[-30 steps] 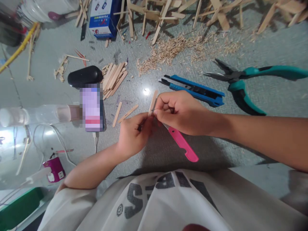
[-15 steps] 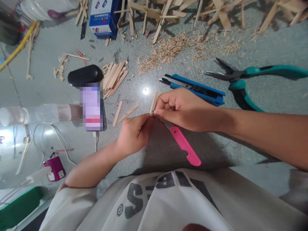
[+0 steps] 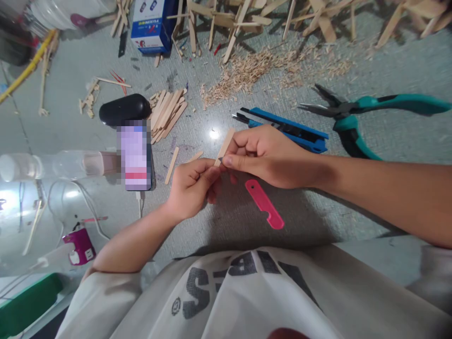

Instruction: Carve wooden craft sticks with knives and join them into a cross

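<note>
A flat wooden craft stick (image 3: 226,144) slants up between my hands. My left hand (image 3: 194,186) is closed, pinching the stick's lower end between thumb and fingers. My right hand (image 3: 263,157) is closed around the blade part of a pink-handled folding razor (image 3: 264,204); a dark tip shows at its thumb, against the stick. The pink handle sticks out below the right hand, toward my body. Most of the blade is hidden by the fingers. Left of my hands lies a loose craft stick (image 3: 171,165), with another partly covered by my left hand.
A blue utility knife (image 3: 289,129) and teal-handled pliers (image 3: 348,110) lie beyond my right hand. Wood shavings (image 3: 247,73) spread behind. A phone (image 3: 134,157), a black case (image 3: 124,109) and a pile of craft sticks (image 3: 168,113) are at left. A blue-white box (image 3: 153,26) stands at the back.
The craft stick has turned to show its flat face and tilts further right. My left thumb has come up over its lower end. The pink handle has shifted slightly up and left.
</note>
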